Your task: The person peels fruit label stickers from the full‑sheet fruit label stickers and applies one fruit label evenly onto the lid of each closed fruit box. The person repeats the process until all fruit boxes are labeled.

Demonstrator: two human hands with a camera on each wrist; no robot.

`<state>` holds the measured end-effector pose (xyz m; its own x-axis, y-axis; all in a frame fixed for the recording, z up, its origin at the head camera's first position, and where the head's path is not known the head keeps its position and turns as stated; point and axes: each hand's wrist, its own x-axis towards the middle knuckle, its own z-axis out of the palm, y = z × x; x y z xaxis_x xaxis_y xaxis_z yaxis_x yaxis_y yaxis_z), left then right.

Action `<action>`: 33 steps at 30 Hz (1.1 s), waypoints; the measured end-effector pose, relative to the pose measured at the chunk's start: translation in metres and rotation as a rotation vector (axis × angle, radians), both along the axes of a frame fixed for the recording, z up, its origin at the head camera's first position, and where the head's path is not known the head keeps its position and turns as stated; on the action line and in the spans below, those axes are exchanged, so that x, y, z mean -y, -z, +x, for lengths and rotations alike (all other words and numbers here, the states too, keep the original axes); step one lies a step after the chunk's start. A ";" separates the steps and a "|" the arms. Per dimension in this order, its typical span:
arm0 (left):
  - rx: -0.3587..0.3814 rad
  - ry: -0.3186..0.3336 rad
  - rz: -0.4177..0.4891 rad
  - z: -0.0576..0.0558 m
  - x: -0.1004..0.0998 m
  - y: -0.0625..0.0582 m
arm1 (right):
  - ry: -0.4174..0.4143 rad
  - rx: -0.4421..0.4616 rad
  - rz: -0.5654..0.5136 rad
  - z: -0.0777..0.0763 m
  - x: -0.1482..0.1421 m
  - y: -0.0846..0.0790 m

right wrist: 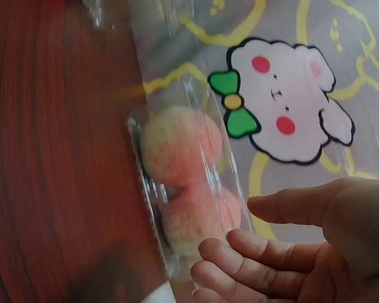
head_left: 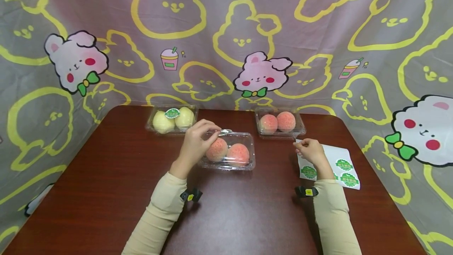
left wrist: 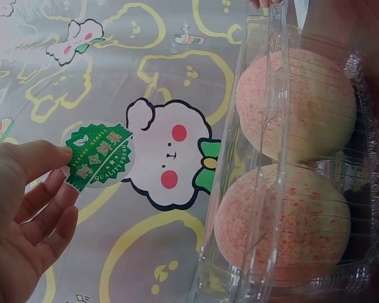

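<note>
Between thumb and fingers my left hand (head_left: 197,143) pinches a round green sticker (left wrist: 100,154) with white lettering. It is above the back left part of a clear plastic box (head_left: 251,164) at the table's middle. Two pinkish peaches (head_left: 238,154) lie inside that box, under its lid. My right hand (head_left: 313,153) is over the left part of a white sticker sheet (head_left: 337,153) that bears several green stickers, and hides some of it. In the right wrist view its thumb and loosely bent fingers stand apart with nothing between them.
At the back left stands a clear box of two pale yellow fruits (head_left: 162,122), a green sticker (head_left: 172,113) on its lid. Another box with two peaches (head_left: 286,122) stands at the back right. A patterned curtain (head_left: 212,23) rises behind the brown table (head_left: 116,184).
</note>
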<state>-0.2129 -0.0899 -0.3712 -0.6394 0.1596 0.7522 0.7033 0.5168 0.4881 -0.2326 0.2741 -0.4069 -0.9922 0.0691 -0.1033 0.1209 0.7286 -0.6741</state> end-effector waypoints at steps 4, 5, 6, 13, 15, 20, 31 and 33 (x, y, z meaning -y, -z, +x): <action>0.015 0.001 -0.002 0.000 0.000 0.000 | -0.035 0.008 -0.019 -0.002 0.011 0.001; 0.018 0.002 -0.002 0.000 0.000 0.000 | -0.043 0.012 -0.031 -0.002 0.014 0.001; 0.021 0.005 -0.002 0.000 0.001 0.000 | -0.051 0.018 -0.045 -0.003 0.017 0.001; 0.048 0.017 0.003 0.000 0.000 0.001 | -0.097 0.036 -0.131 -0.005 0.037 -0.002; 0.060 0.018 0.006 -0.001 0.000 0.002 | -0.100 0.037 -0.148 -0.005 0.041 -0.002; 0.054 0.009 0.006 -0.002 -0.001 0.004 | -0.139 0.038 -0.148 -0.007 0.050 -0.002; 0.101 0.018 0.028 -0.004 -0.002 0.006 | -0.195 0.021 -0.158 -0.011 0.069 -0.005; 0.117 0.017 0.033 -0.004 -0.002 0.006 | -0.194 0.021 -0.153 -0.011 0.072 -0.004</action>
<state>-0.2166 -0.0884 -0.3775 -0.7207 0.1478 0.6773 0.6490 0.4873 0.5843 -0.2441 0.2016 -0.4025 -0.9830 -0.1403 -0.1188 0.0042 0.6290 -0.7774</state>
